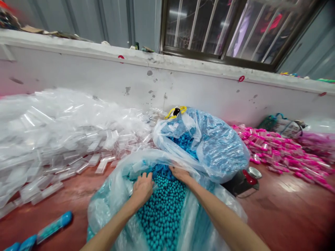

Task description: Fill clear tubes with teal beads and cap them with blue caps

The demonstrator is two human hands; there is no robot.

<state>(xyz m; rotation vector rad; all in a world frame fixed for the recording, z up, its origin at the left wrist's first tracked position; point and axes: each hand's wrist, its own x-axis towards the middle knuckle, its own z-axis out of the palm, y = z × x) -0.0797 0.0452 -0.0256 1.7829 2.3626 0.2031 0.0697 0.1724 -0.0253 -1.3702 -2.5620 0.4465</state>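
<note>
Both hands reach into an open plastic bag (103, 205) of turquoise beads (164, 216) on the red floor (285, 216).
The left hand (142, 187) curls over the beads, a clear piece just beside it; the right hand (180, 173) is at the blue pieces (162, 171) behind them, fingertips hidden. Whether either grip holds anything, I cannot tell.
</note>
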